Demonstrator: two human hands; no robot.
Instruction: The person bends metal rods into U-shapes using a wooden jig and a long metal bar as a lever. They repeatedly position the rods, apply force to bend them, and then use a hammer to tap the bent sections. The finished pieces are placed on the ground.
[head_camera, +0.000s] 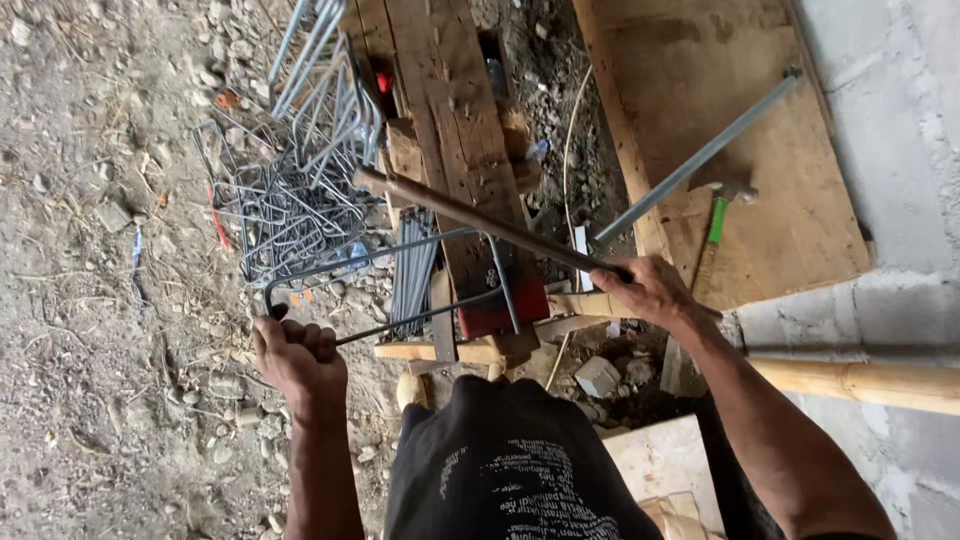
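A steel rod is held bent around a wooden bench, gripped by one hand while a long lever bar is gripped by the other.

The plywood sheet (700, 120) is seen at the upper right, with a straight grey bar (700, 155) and a green-handled hammer (715, 225) lying on it. The plank bench (450, 110) runs down the centre, and a heap of bent stirrups (300, 190) is piled at its left. The rusty lever bar (470, 215) lies slantwise from upper left to lower right, its lower end clasped by the right hand (650, 290). The thin rod (370, 255) is stretched leftward from the bench's red block (495, 310), its hooked end closed in the left hand (295, 355), which is nearer to it.
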